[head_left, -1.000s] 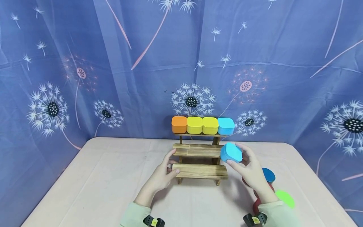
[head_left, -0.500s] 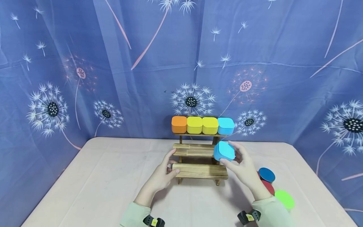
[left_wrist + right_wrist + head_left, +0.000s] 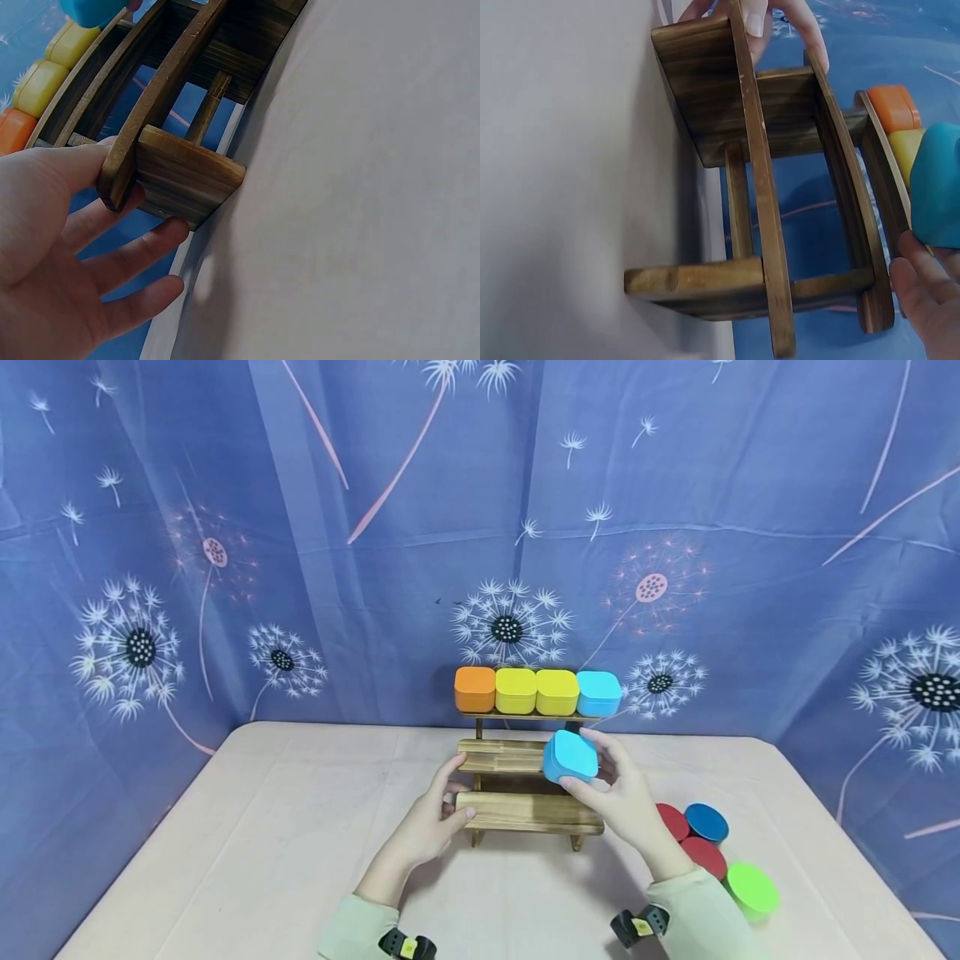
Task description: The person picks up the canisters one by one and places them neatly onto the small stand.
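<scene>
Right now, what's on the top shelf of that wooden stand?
Four boxes in a row: one orange box, two yellow boxes and one light blue box. They hide most of the top shelf, and what's inside them can't be seen.

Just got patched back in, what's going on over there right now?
A person's left hand grips the left end of a wooden stand, while their right hand holds a light-blue box near the middle shelf; whether it touches the shelf is hard to tell. An orange box, two yellow boxes and another light-blue box line the top. Two red round pieces, a blue piece and a green piece sit to the right.
</scene>
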A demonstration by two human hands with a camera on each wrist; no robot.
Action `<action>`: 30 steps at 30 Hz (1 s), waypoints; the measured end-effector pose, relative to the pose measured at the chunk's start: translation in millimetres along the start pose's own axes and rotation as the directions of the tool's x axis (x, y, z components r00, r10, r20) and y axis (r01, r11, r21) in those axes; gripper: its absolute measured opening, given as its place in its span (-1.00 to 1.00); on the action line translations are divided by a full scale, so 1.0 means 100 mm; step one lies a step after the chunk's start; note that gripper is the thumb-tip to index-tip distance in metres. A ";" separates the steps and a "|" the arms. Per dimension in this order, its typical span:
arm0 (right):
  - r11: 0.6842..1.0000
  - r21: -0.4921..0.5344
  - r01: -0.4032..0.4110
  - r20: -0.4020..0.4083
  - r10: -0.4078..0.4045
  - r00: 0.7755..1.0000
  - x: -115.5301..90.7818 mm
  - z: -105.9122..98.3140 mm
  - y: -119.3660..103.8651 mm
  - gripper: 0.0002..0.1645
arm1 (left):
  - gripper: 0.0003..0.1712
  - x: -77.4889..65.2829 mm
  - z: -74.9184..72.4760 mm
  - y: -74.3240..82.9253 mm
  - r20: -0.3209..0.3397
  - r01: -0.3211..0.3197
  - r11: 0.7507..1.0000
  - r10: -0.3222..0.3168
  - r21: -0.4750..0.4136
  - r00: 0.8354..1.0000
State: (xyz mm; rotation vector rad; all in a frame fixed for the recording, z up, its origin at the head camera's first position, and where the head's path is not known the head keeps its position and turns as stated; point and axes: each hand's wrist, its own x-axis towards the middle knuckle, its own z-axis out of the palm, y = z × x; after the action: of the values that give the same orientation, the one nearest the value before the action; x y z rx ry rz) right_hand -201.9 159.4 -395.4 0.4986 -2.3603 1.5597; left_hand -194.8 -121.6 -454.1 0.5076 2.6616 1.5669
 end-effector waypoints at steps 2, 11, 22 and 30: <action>1.000 0.012 -0.005 0.009 0.005 1.000 0.01 0.02 -0.01 -0.19 | -0.13 0.00 0.00 0.00 -0.002 -0.001 1.000 0.001 0.004 1.000; 0.999 -0.012 -0.036 0.057 0.036 0.998 0.07 0.15 -0.07 -0.20 | -0.13 0.00 0.00 0.01 -0.001 0.004 1.000 -0.004 0.007 1.000; 0.999 0.033 -0.029 0.089 0.026 0.996 0.15 0.32 -0.13 -0.19 | -0.13 -0.01 0.00 0.01 0.001 0.002 1.000 -0.002 -0.003 1.000; 0.997 0.076 -0.018 0.118 0.009 0.993 0.20 0.42 -0.13 -0.18 | -0.13 0.00 0.00 0.01 -0.003 0.000 1.000 0.000 0.006 1.000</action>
State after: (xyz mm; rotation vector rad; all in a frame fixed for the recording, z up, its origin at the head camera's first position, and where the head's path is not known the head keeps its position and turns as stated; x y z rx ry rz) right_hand -215.5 113.6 -392.6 0.6085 -2.4011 1.6757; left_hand -194.5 -121.5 -453.0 0.5064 2.6699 1.5611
